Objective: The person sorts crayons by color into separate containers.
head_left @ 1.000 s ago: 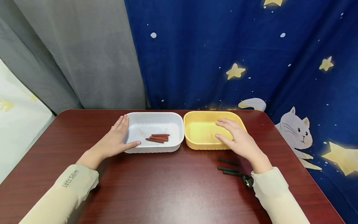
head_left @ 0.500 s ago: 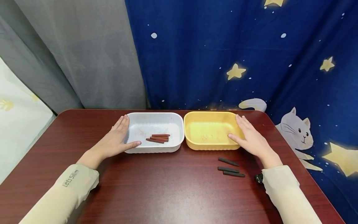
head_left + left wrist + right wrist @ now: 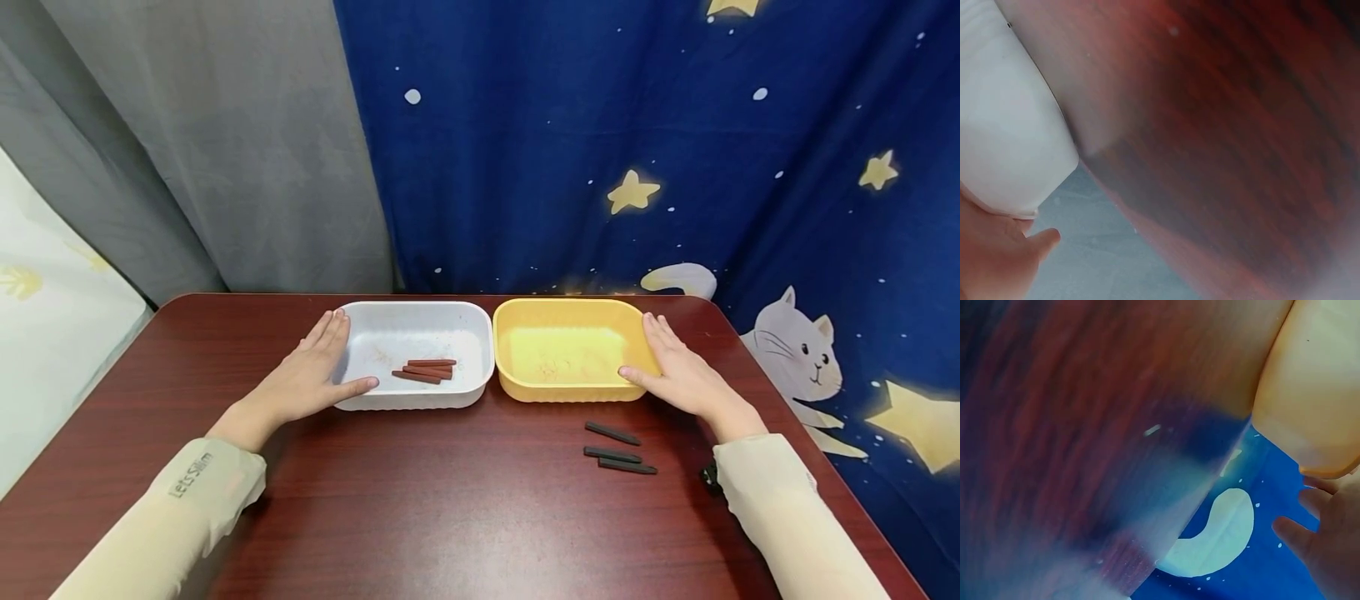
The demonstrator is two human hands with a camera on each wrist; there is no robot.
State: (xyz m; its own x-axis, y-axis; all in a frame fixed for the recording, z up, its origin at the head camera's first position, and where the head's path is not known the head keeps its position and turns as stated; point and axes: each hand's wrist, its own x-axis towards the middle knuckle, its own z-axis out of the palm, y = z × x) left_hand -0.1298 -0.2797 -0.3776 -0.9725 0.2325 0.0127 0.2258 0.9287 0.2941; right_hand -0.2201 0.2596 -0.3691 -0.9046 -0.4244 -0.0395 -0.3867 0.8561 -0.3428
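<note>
Blue curtain [image 3: 517,158] with stars and a cat covers the upper middle and right of the frame, beside a grey curtain [image 3: 277,158] at upper left. Across the lower half spreads a reddish-brown table [image 3: 427,517]. Pale sleeves come in from the lower left and lower right corners, both forearms angled inward. Near the table's far edge, mid-frame, a white tub [image 3: 408,401] sits left of a yellow tub [image 3: 566,393], their ends touching or nearly so. The left hand [image 3: 303,375] rests against the white tub's left end, fingers straight, thumb spread wide over the near rim; the right hand [image 3: 687,377] mirrors it at the yellow tub's right end, equally wide. Smallest are the sticks: brown sticks [image 3: 427,371] lie bunched inside the white tub, while three black sticks [image 3: 612,455] lie on the table, right of centre, below the yellow tub. Judging by that, the work looks part-way: brown ones housed, black ones in neither tub.
</note>
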